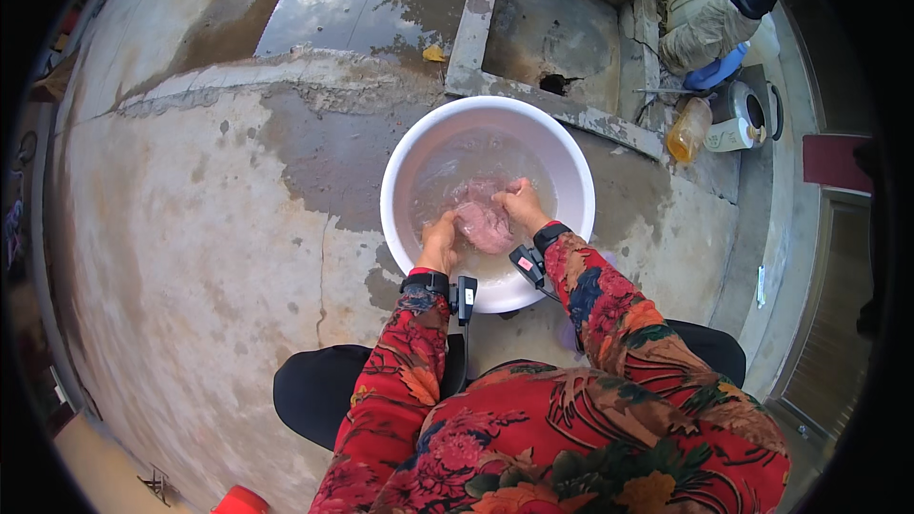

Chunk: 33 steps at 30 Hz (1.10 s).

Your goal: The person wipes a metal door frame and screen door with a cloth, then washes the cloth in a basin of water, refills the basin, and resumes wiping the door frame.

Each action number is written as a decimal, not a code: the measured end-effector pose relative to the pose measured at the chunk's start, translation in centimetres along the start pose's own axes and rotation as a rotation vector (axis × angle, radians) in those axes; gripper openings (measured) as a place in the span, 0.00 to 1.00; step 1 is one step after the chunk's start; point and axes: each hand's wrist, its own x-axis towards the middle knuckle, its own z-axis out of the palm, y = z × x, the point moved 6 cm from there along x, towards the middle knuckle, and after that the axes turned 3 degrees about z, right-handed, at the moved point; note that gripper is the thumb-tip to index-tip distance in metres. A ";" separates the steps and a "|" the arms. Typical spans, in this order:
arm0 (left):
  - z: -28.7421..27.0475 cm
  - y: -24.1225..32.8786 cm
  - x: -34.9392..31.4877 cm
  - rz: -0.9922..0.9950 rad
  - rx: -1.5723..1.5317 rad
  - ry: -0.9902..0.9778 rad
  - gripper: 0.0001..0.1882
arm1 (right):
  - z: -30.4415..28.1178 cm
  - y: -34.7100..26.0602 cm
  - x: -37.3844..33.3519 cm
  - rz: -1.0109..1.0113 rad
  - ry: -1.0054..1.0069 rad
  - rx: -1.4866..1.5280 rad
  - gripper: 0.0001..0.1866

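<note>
Clock face centred on the basin, 12 pointing away from the person

Round white plastic basin (388, 200) stands on the bare grey concrete ground (190, 228), partly filled with cloudy, greyish water (476, 152); the high wall probably keeps splashes in

Bunched, wet pink cloth (484, 228) lies in the water near the middle, perhaps so there is room to work all round it

Right hand (522, 205), at the cloth's 2 o'clock, closes thumb and fingers on its edge. Left hand (438, 244), at its 8 o'clock, is curled against the near-left edge; fingertips hidden, so cannot tell whether it grips. Opposite sides, likely to steady the bundle between them

Dark-trousered knees (319, 390) spread at 7 and 4 o'clock, seemingly to bring the basin close between them

Low, square concrete trough (466, 33) with a dark hole (557, 84) in its floor sits just beside the basin at 1 o'clock, a handy spot for emptying water, by my reading. Clear plastic bottle with amber contents (687, 128) farther off at 2 o'clock, out of the arms' way
</note>
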 end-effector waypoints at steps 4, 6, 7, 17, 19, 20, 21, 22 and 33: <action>0.9 -0.4 -0.5 -0.010 -0.050 -0.089 0.18 | 3.5 -0.6 -1.7 0.127 -0.305 0.167 0.29; 1.5 -0.2 -0.8 0.011 -0.101 -0.161 0.14 | 3.0 -1.5 -2.0 0.081 -0.237 0.003 0.27; 1.6 0.1 -0.7 0.032 -0.080 -0.154 0.12 | 2.5 -2.3 -1.9 0.034 -0.240 -0.056 0.24; -1.9 3.8 0.6 0.532 0.370 0.253 0.07 | -8.3 -4.1 0.6 -0.209 0.203 -0.516 0.22; -1.7 3.9 0.4 0.577 0.682 0.280 0.09 | -7.6 -3.8 0.1 -0.286 0.282 -0.604 0.23; -1.5 3.7 0.3 0.570 0.819 0.262 0.10 | -7.2 -3.6 -0.3 -0.318 0.338 -0.634 0.24; -1.2 3.5 0.1 0.563 0.955 0.242 0.12 | -5.8 -2.9 -0.3 -0.304 0.213 -0.676 0.25; -0.6 3.4 -0.2 0.593 1.047 0.204 0.15 | -4.4 -2.1 -0.3 -0.285 0.103 -0.704 0.25; 4.1 4.9 -5.0 0.611 1.323 -0.009 0.29 | -1.3 -5.6 -4.6 0.174 -0.652 0.428 0.10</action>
